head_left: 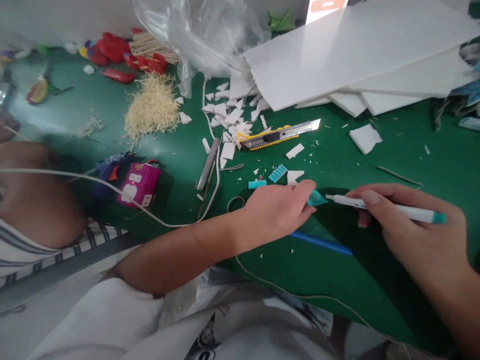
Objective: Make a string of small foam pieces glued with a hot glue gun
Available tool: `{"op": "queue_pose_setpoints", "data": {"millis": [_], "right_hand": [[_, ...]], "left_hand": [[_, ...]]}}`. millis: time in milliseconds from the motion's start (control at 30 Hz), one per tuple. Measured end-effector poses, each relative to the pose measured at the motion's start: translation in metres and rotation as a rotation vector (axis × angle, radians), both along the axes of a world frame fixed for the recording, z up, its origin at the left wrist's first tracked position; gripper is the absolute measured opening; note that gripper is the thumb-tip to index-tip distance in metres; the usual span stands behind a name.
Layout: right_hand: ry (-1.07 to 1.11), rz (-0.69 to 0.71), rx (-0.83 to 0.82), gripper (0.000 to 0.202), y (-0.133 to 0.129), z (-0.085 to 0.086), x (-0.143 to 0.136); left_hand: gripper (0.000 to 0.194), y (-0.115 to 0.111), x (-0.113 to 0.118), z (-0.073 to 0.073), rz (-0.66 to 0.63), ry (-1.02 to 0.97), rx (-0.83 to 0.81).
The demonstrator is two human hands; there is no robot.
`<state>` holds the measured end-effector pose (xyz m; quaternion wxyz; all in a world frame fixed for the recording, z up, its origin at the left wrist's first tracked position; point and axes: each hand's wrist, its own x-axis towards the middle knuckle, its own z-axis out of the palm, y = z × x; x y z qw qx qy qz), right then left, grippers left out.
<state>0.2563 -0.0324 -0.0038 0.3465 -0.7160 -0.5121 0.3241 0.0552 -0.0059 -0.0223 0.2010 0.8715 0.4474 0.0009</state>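
Note:
My left hand [283, 207] pinches a small teal piece [317, 198], whose pointed end sticks out to the right of my fingertips. My right hand [408, 220] is closed around a white marker with a teal end [416, 213]; its tip points left, close to the teal piece. Just above my left hand lie a teal striped piece [278, 173], a small teal strip [257, 184] and a white foam scrap [295, 176]. A yellow utility knife [279, 136] with its blade out rests farther up on the green table [393, 150].
White foam sheets [352, 55] and clear plastic [210, 35] lie at the back. Foam scraps [232, 115], shredded straw [153, 107] and a pink power socket [139, 184] with a white cable are left. A blue stick [321, 243] lies below my hands. Another person's arm [33, 195] is far left.

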Motion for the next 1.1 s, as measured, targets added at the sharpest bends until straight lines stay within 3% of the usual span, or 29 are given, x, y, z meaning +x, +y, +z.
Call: {"op": "queue_pose_setpoints", "data": {"millis": [167, 1100], "right_hand": [[-0.031, 0.055, -0.05, 0.023, -0.0004, 0.0, 0.003], [-0.045, 0.035, -0.021, 0.023, -0.0013, -0.0024, 0.0039]], "left_hand": [[0.028, 0.0008, 0.0004, 0.0009, -0.007, 0.012, 0.009], [0.029, 0.0003, 0.0014, 0.0008, 0.004, 0.006, 0.008]]}}
